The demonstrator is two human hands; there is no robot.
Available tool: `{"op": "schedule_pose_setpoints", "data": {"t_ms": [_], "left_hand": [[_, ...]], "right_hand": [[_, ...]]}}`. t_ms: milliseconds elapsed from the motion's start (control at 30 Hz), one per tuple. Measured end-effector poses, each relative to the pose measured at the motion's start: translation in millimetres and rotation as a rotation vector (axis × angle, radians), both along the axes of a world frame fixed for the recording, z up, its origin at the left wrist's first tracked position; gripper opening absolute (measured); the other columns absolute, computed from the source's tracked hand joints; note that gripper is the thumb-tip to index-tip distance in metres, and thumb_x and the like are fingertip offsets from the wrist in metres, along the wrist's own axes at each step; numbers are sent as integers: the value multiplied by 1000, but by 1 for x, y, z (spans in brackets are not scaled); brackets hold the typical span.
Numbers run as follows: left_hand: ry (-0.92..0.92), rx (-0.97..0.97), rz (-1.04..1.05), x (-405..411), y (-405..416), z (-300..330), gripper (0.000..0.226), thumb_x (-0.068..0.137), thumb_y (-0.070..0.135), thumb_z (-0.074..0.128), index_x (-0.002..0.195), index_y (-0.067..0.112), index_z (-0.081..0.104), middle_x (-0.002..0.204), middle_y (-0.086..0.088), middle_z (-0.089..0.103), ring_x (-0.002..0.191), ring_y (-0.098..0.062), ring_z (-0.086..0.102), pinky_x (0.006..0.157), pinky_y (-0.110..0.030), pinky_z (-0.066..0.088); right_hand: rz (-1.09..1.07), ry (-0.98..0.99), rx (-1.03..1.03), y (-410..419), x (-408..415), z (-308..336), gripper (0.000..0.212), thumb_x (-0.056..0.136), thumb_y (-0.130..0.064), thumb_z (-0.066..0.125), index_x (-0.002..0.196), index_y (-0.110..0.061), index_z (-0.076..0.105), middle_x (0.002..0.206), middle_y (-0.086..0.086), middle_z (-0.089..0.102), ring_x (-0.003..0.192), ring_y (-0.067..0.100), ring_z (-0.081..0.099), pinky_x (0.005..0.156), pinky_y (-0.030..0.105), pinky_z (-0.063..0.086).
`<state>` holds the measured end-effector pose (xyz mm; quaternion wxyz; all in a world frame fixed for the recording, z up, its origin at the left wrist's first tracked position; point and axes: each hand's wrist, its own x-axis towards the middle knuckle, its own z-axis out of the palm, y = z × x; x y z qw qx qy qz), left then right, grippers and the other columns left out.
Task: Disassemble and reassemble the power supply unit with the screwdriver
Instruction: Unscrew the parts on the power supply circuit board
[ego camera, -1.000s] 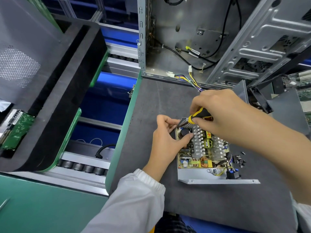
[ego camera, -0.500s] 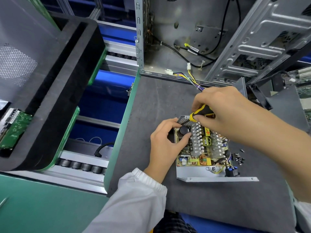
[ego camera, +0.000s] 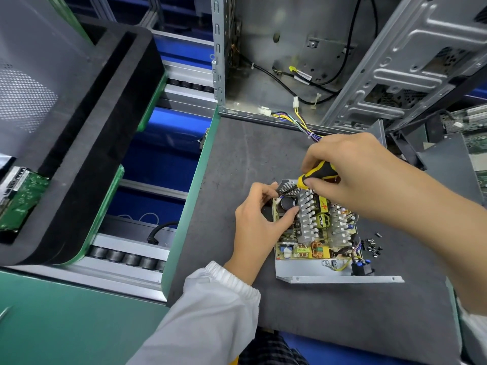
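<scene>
I see one power supply (ego camera: 316, 233) lying opened on the grey mat (ego camera: 237, 154) of the counter, its circuit board facing up inside a metal tray. On the board I count two rows of silver heat-sink fins, one large black capacitor near the far left corner, and one copper coil toward the near edge. A black plug socket sits at the near right corner of the tray.

My two hands are both over the unit. The right hand (ego camera: 350, 167) has its fingers (ego camera: 312, 181) curled round the one screwdriver (ego camera: 320, 172), gripping the yellow and black handle; the shaft slants down toward the far left corner of the supply, and I cannot see the tip. The left hand (ego camera: 259, 219) is at the left edge of the board, thumb pressed against the capacitor and forefinger bent over the corner beside the mesh panel, pinching that corner of the unit.

Just right of the supply lies a small scatter of dark screws (ego camera: 371, 245); they are too small for me to count surely.

Beyond the mat stands one open computer case (ego camera: 276, 61) with black cables and a bundle of yellow and purple wires trailing toward the supply. At far left one green circuit board (ego camera: 21, 198) rests in a black foam tray (ego camera: 87, 143).
</scene>
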<state>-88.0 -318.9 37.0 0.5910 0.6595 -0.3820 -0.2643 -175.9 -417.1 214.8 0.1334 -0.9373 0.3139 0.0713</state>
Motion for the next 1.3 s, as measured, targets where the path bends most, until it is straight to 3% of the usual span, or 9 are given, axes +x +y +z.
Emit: {"op": "schedule_pose_setpoints", "data": {"t_ms": [667, 933, 1133, 1300], "left_hand": [[95, 16, 23, 1, -2, 0, 51, 65, 21, 91, 91, 15, 47, 106, -5, 71, 104, -2, 65, 90, -16, 51], [73, 1, 20, 2, -1, 0, 54, 65, 26, 91, 94, 15, 48, 106, -2, 69, 108, -7, 64, 93, -23, 52], [-53, 20, 55, 2, 4, -1, 53, 64, 36, 90, 93, 12, 53, 100, -1, 62, 107, -10, 61, 90, -27, 54], [-122, 7, 69, 2, 3, 2, 46, 68, 30, 90, 89, 7, 56, 97, -3, 59, 110, -12, 60, 89, -33, 54]], "right_hand": [[16, -6, 4, -4, 2, -5, 6, 87, -24, 61, 92, -23, 63, 93, -7, 60, 87, 11, 56, 76, 20, 37], [26, 2, -3, -5, 2, -5, 7, 86, -23, 62, 93, -21, 64, 93, -7, 60, 86, 11, 56, 76, 20, 36], [35, -12, -1, -5, 1, -4, 6, 86, -23, 62, 91, -22, 63, 91, -7, 61, 85, 11, 56, 77, 22, 39], [60, -27, -4, -6, 1, -6, 4, 85, -24, 63, 88, -22, 63, 89, -8, 61, 82, 9, 56, 70, 16, 26]]}}
